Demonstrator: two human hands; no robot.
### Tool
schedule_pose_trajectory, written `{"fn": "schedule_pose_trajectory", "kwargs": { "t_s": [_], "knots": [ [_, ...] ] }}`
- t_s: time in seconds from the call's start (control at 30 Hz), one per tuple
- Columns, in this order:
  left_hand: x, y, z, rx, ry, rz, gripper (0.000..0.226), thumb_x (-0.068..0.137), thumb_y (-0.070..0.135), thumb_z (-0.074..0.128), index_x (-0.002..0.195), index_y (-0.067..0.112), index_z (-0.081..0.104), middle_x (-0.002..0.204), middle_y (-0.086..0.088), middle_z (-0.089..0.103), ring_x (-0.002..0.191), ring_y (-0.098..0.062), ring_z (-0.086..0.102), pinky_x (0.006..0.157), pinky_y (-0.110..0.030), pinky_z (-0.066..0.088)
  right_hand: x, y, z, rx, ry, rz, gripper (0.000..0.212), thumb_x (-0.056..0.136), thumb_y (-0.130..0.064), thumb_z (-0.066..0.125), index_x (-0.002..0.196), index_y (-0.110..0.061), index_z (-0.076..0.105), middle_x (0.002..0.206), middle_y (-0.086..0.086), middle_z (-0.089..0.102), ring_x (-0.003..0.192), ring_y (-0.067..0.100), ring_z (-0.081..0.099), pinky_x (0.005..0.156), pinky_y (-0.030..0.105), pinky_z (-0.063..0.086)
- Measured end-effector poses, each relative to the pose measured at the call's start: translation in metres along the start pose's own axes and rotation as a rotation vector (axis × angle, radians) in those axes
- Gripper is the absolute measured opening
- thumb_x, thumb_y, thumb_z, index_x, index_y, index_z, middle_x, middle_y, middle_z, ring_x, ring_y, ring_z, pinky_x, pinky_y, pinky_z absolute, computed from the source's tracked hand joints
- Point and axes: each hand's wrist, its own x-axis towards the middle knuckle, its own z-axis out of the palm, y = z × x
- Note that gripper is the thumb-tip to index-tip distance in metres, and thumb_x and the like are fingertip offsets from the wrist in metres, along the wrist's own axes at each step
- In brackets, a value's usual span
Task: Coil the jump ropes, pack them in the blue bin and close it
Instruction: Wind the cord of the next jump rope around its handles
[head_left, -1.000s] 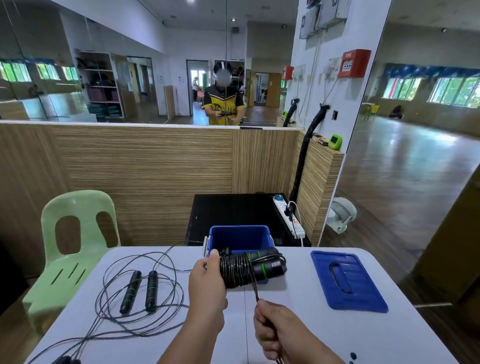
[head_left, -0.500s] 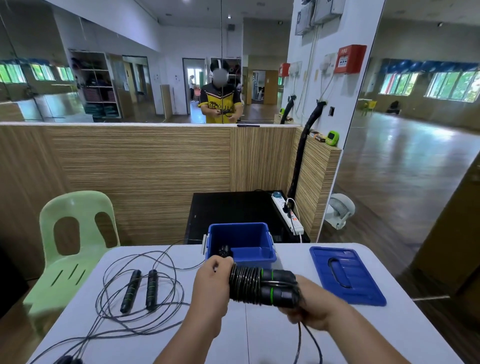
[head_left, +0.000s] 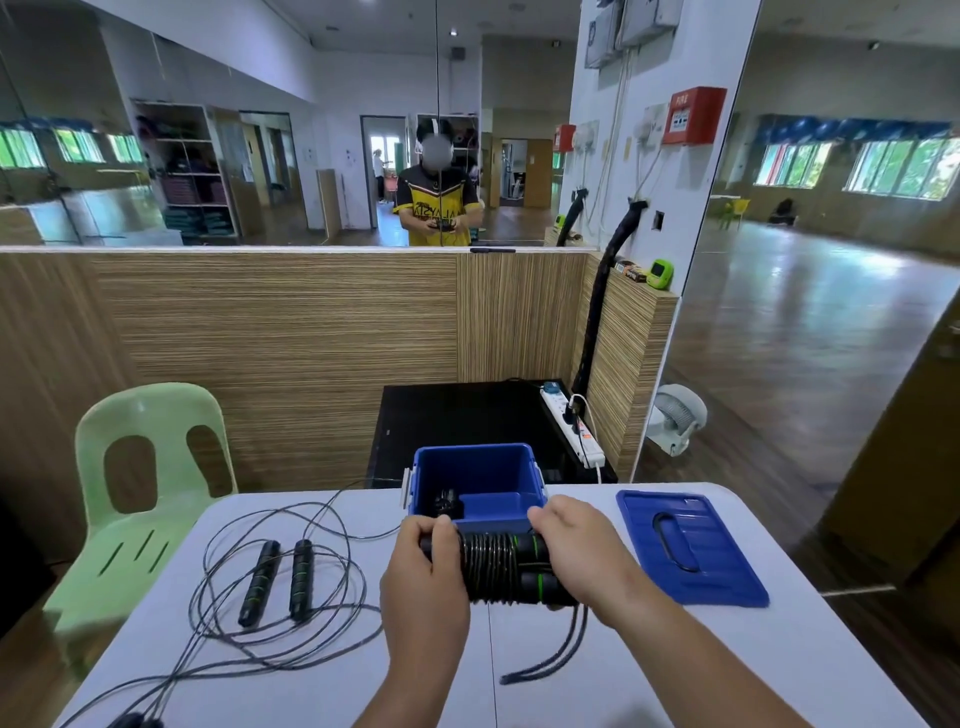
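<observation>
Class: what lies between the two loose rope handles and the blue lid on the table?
The head view shows the coiled jump rope there, gripped by the left hand and right hand.

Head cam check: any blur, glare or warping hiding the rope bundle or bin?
Head view: coiled jump rope, left hand and right hand sharp; blue bin evenly lit, contents dark, unclear; wide-angle warping leans the white pillar; glare only on the far floor.

The red alarm box (head_left: 696, 115) reads "FIRE"; reversed lettering on the reflected yellow shirt (head_left: 435, 209) stays unclear.
</observation>
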Motion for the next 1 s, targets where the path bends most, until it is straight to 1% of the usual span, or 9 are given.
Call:
{"fn": "schedule_pose_trajectory", "kwargs": {
  "t_s": [0.1, 0.23, 0.33, 0.43, 0.53, 0.63, 0.77, 0.9, 1.0],
  "knots": [
    [-0.002, 0.000, 0.000, -0.012, 0.006, -0.003, 0.027, 0.104, 0.042, 0.048, 0.085, 0.026, 0.058, 0.067, 0.006, 0.066, 0.060, -0.011, 0.061, 0.064, -0.049, 0.056, 0.000, -0.002, 0.000, -0.157, 0.064, -0.079, 0.035, 0.100, -0.038, 0.043, 0.076, -0.012, 0.045, 0.075, 0.005, 0.056, 0.065, 0.026, 0.059, 0.070, 0.056, 0.060],
    [0.002, -0.005, -0.006, 0.083, -0.150, 0.066, 0.022, 0.103, 0.053, 0.043, 0.095, 0.038, 0.058, 0.077, 0.015, 0.069, 0.068, -0.005, 0.065, 0.067, -0.049, 0.060, 0.002, -0.006, -0.006, -0.249, 0.078, -0.067, 0.034, 0.103, -0.034, 0.043, 0.074, -0.015, 0.044, 0.070, 0.000, 0.047, 0.061, 0.018, 0.047, 0.071, 0.054, 0.060],
    [0.012, -0.009, -0.022, 0.388, -0.235, 0.553, 0.028, 0.092, 0.061, 0.054, 0.119, 0.054, 0.059, 0.122, 0.024, 0.065, 0.119, -0.005, 0.057, 0.092, -0.034, 0.053, 0.003, -0.007, -0.009, -0.262, 0.065, -0.038, 0.034, 0.102, -0.032, 0.044, 0.078, -0.009, 0.050, 0.074, 0.003, 0.052, 0.063, 0.022, 0.054, 0.069, 0.054, 0.061],
    [0.025, -0.014, -0.031, 0.827, -0.392, 1.055, 0.068, 0.079, 0.068, 0.065, 0.143, 0.056, 0.047, 0.152, 0.000, 0.052, 0.140, -0.025, 0.047, 0.111, -0.050, 0.041, 0.001, -0.010, -0.010, -0.265, 0.048, -0.029, 0.033, 0.101, -0.031, 0.044, 0.088, -0.004, 0.057, 0.081, 0.007, 0.058, 0.069, 0.026, 0.060, 0.064, 0.051, 0.062],
    [0.038, -0.007, -0.029, 1.071, -0.507, 1.197, 0.089, 0.072, 0.074, 0.067, 0.152, 0.057, 0.030, 0.150, -0.004, 0.055, 0.128, -0.028, 0.060, 0.103, -0.058, 0.050, 0.001, -0.011, -0.009, -0.293, 0.025, -0.026, 0.029, 0.102, -0.030, 0.044, 0.089, -0.009, 0.060, 0.083, 0.007, 0.060, 0.071, 0.023, 0.061, 0.064, 0.047, 0.062],
    [0.050, -0.002, -0.028, 1.101, -0.558, 1.305, 0.098, 0.070, 0.069, 0.075, 0.155, 0.054, 0.027, 0.133, 0.000, 0.064, 0.099, -0.020, 0.069, 0.086, -0.043, 0.058, -0.001, -0.012, -0.008, -0.268, 0.006, -0.022, 0.027, 0.104, -0.029, 0.044, 0.092, -0.012, 0.062, 0.086, 0.008, 0.062, 0.071, 0.022, 0.062, 0.051, 0.034, 0.057],
    [0.052, 0.005, -0.030, 1.144, -0.619, 1.339, 0.095, 0.074, 0.065, 0.073, 0.155, 0.055, 0.025, 0.116, 0.004, 0.062, 0.079, -0.012, 0.065, 0.049, -0.025, 0.048, 0.000, -0.011, -0.009, -0.263, -0.027, -0.015, 0.028, 0.103, -0.030, 0.044, 0.094, -0.011, 0.063, 0.090, 0.009, 0.064, 0.074, 0.025, 0.066, 0.054, 0.036, 0.058],
    [0.053, 0.002, -0.031, 1.133, -0.655, 1.327, 0.092, 0.074, 0.064, 0.072, 0.153, 0.057, 0.027, 0.112, 0.005, 0.059, 0.081, -0.010, 0.063, 0.047, -0.022, 0.046, 0.003, -0.012, -0.013, -0.392, -0.056, -0.051, 0.033, 0.102, -0.033, 0.048, 0.085, -0.008, 0.061, 0.081, 0.003, 0.061, 0.070, 0.016, 0.058, 0.063, 0.033, 0.048],
    [0.053, -0.006, -0.030, 1.125, -0.689, 1.335, 0.087, 0.077, 0.062, 0.068, 0.153, 0.058, 0.025, 0.112, 0.005, 0.060, 0.085, -0.011, 0.064, 0.050, -0.024, 0.050, 0.008, -0.018, -0.021, -0.574, -0.111, -0.075, 0.036, 0.098, -0.039, 0.057, 0.068, -0.018, 0.055, 0.068, -0.003, 0.055, 0.062, 0.014, 0.051, 0.059, 0.031, 0.040]
  ]
}}
